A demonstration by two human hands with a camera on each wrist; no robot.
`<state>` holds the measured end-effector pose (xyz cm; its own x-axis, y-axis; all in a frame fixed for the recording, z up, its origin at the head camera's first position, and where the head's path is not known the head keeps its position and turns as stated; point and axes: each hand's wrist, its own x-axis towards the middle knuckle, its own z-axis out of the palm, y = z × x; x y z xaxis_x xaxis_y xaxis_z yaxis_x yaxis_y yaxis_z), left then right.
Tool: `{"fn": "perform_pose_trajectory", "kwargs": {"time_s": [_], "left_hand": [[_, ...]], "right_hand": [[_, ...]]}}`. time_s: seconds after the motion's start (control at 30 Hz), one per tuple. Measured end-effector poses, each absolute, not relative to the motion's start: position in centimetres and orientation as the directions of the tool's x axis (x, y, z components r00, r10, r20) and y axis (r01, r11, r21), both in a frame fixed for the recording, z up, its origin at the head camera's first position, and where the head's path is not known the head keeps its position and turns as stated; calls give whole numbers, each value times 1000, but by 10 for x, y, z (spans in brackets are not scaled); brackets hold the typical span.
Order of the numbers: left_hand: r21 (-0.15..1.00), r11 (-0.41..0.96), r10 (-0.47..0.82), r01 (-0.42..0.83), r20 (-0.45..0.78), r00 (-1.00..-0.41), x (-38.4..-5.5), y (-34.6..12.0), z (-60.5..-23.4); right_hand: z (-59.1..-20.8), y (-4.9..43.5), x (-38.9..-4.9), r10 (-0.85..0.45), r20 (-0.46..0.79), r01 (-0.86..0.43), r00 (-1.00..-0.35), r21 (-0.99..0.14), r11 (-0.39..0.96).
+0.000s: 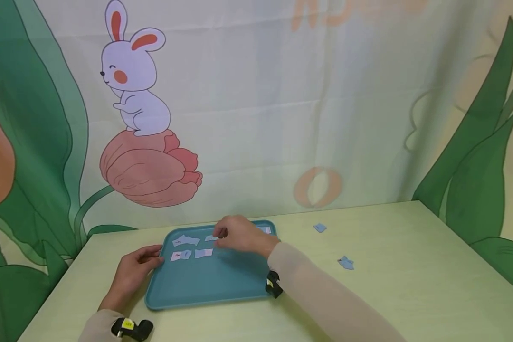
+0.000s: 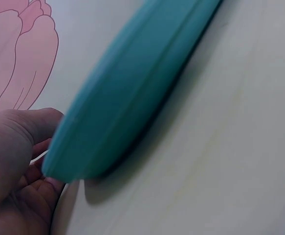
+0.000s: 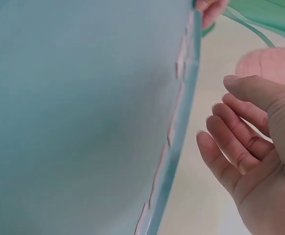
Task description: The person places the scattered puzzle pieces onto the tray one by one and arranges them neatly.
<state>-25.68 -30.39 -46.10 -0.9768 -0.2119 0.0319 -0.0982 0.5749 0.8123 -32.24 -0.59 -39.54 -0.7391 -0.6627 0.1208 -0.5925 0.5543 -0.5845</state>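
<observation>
My left hand (image 1: 131, 275) grips the left edge of a teal tray (image 1: 205, 287), with the thumb at the rim. In the left wrist view the tray's corner (image 2: 78, 161) sits between that thumb and the curled fingers. Over the tray's far part hovers my right hand (image 1: 241, 235), its fingers loosely bent. The right wrist view shows nothing held in this hand (image 3: 264, 132). Several flat, light blue and pinkish paper pieces with uneven edges lie on the tray, among them a long one (image 1: 185, 240) and a shorter one (image 1: 204, 253). The right hand partly covers another piece (image 1: 210, 238).
Two more blue pieces lie on the pale table right of the tray, one farther back (image 1: 320, 228) and one nearer (image 1: 346, 262). A printed cloth (image 1: 248, 118) with a rabbit and flowers hangs behind the table's far edge.
</observation>
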Motion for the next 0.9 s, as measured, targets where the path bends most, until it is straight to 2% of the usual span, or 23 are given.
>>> {"fn": "perform_pose_trajectory", "kwargs": {"time_s": [0.37,0.9], "left_hand": [[813,571,-220,-114,18,-975,-258,-303,-462],[811,576,-211,-102,27,-977,-258,-305,-463]], "right_hand": [[-389,54,-320,-551,221,-545,-805,-642,539],[-386,128,-316,-450,312,-533,-836,-657,534]]}}
